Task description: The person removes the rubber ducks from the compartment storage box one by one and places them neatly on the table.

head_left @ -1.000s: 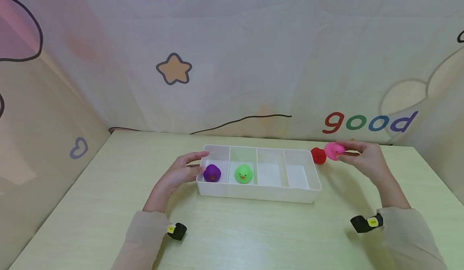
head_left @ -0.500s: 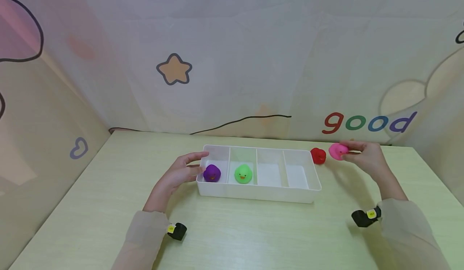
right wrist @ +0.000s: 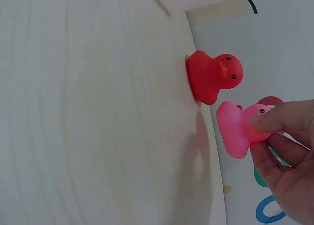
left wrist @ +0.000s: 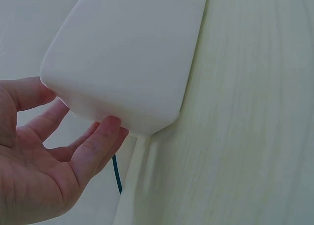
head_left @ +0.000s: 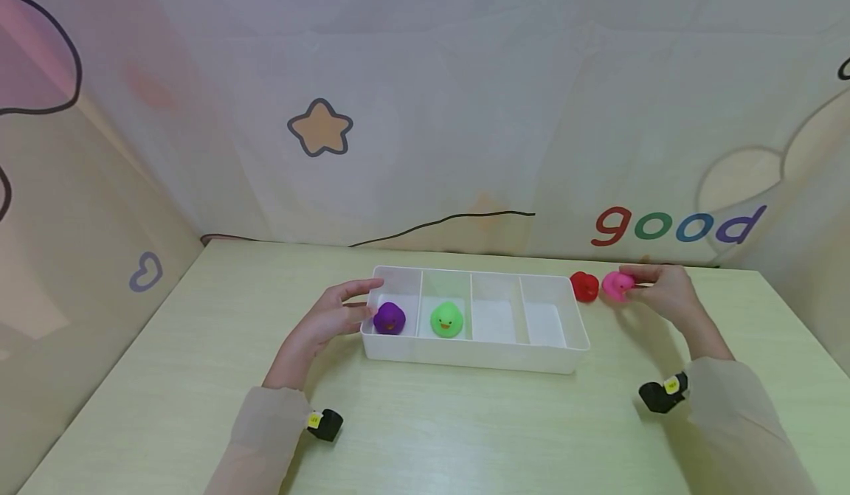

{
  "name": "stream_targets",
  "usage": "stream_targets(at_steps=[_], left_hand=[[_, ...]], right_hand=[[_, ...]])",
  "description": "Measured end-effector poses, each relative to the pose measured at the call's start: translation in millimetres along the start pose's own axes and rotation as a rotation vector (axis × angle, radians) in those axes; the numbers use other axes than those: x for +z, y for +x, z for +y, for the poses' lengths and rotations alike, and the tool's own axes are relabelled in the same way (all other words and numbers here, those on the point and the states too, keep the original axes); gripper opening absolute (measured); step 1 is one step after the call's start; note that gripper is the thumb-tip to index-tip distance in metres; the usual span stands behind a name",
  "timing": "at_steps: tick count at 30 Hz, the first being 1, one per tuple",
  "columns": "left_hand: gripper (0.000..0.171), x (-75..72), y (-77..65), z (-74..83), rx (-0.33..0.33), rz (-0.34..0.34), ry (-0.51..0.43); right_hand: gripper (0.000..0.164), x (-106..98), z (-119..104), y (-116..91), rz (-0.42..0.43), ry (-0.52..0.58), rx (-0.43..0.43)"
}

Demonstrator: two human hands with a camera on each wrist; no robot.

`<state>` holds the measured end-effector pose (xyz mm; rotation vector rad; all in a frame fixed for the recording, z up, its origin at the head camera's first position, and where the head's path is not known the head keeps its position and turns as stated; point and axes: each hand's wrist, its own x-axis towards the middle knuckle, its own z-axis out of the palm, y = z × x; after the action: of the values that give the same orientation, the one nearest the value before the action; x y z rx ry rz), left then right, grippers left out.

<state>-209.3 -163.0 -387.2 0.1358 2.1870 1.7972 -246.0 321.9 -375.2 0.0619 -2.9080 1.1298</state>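
Note:
At the left end of a white divided tray [head_left: 465,355], my left hand [head_left: 337,310] rests its fingertips and thumb on the end wall and rim. The left wrist view shows these fingertips [left wrist: 112,123] against the outside of the tray. A purple rubber duck [head_left: 389,319] sits in the leftmost compartment, a green rubber duck [head_left: 446,320] in the one beside it. Right of the tray, my right hand [head_left: 664,293] pinches a pink rubber duck [right wrist: 235,129] by its head, between thumb and fingers. Close beside it a red rubber duck [right wrist: 211,77] stands on the table.
The two right compartments of the tray hold nothing. Behind the pale wooden table [head_left: 425,436] hangs a printed cloth backdrop [head_left: 438,111] with a star and the word "good". Each wrist wears a small black camera [head_left: 325,425].
My right hand has moved the pink duck slightly right, away from the red duck, then lowered it towards the table. The left hand and the tray have stayed in place.

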Motion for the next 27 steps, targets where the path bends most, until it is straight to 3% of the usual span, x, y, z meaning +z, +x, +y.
stream_targets(at_steps=[10,18,27], left_hand=[[0.047,1.1,-0.3,0.8,-0.012,0.007,-0.014],[0.047,0.4,-0.2,1.1,-0.01,0.001,-0.008],[0.046,0.6,-0.7,1.3,-0.006,-0.004,-0.02]], right_hand=[[0.043,3,4,5,-0.015,-0.054,-0.017],[0.043,4,7,7,-0.058,-0.038,0.057],[0.045,5,14,9,-0.072,0.008,0.084]])
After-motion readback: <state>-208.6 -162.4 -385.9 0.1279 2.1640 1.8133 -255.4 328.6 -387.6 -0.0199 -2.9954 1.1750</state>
